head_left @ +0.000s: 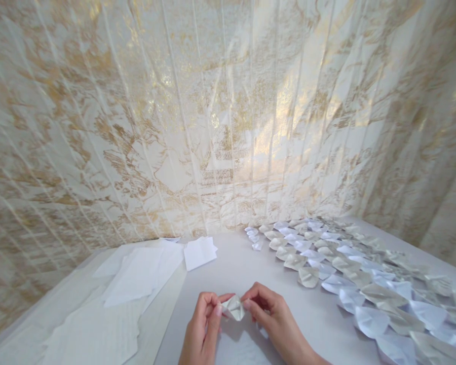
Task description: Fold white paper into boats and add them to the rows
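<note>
A small folded paper boat (234, 308), off-white, is held just above the pale table at the bottom centre. My left hand (206, 324) pinches its left tip between thumb and fingers. At the opposite tip, my right hand (270, 315) grips it the same way. The paper is creased, with a raised point in the middle. Fingertips cover both of its ends.
Rows of folded paper boats (345, 276) fill the table's right side. A short line of smaller ones (254, 238) stands near the back. On the left lie loose paper sheets (135, 274) and a stack of small paper squares (199, 253). A gold-patterned curtain (213, 126) hangs behind.
</note>
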{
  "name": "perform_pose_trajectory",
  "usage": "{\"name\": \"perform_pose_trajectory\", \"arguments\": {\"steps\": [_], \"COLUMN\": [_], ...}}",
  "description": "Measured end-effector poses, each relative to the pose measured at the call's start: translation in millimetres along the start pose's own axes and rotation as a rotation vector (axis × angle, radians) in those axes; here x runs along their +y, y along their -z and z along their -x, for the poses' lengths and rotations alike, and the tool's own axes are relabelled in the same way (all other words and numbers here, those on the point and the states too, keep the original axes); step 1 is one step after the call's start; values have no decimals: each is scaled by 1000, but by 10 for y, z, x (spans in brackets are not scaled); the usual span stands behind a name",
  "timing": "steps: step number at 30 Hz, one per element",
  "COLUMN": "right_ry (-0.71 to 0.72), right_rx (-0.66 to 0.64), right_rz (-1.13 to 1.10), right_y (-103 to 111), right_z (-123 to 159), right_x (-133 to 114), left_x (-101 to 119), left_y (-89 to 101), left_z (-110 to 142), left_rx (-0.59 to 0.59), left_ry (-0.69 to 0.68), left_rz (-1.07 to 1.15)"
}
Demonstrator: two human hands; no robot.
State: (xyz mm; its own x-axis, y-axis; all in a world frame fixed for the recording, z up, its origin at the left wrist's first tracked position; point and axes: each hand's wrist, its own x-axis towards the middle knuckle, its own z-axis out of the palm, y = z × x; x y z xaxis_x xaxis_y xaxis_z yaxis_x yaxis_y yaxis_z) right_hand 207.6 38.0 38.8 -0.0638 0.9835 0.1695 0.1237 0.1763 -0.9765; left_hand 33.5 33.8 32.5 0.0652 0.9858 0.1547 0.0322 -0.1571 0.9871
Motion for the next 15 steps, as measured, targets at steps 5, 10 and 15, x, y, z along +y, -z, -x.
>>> {"name": "perform_pose_trajectory", "arguments": {"steps": [5, 10, 15], "right_ry": [-19, 31, 155], "right_rx": [9, -56, -142], "right_rz": [-95, -135, -62], "right_y": [2, -18, -4], "right_z": [-34, -23, 3], "right_x": [91, 137, 103], "left_x": [62, 56, 37], "left_y": [-3, -7, -29], "left_z": [7, 11, 27], "left_rx": [80, 129, 112], "left_ry": [-1, 18, 47], "left_rz": [11, 54, 72]}}
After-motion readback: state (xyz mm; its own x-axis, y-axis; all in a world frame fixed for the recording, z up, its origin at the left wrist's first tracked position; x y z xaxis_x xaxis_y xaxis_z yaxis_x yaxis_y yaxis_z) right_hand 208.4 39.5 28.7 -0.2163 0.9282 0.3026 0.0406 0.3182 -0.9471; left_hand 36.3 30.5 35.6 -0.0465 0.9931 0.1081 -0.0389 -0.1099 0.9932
